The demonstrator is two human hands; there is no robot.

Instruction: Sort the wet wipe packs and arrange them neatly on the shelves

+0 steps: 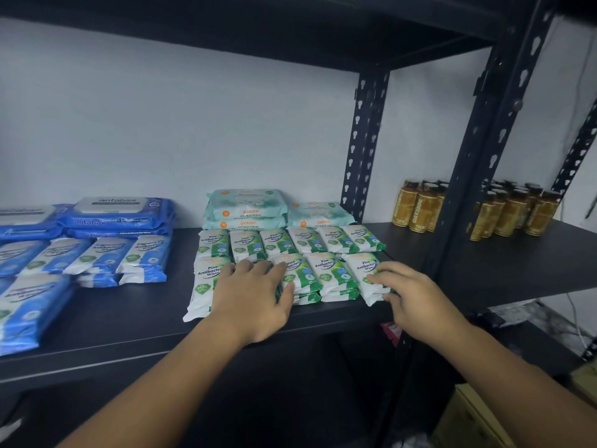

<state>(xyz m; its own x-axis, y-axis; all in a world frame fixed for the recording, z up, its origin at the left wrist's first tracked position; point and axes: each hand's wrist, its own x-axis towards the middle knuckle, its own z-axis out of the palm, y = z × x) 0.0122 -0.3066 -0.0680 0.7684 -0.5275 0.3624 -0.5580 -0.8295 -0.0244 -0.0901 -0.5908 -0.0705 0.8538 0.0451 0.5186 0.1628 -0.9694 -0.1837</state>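
Observation:
Green and white pine wipe packs [326, 270] lie in two rows on the black shelf [135, 321]. My left hand [255, 292] lies flat on the front row, fingers spread over a pack that it mostly hides. My right hand [407, 292] touches the rightmost front pack [365, 270], fingertips on its top and thumb at its near edge. Behind the rows are stacked mint guardian packs [247, 210]. To the left sit blue and white wipe packs [106, 257] and blue antabax packs [119, 215].
A black slotted upright [365, 147] stands behind the green packs and a thicker one [494, 130] at the right front. Several amber bottles [513, 211] stand on the neighbouring shelf. Cardboard boxes [478, 421] sit low at the right. Another shelf board [258, 30] runs overhead.

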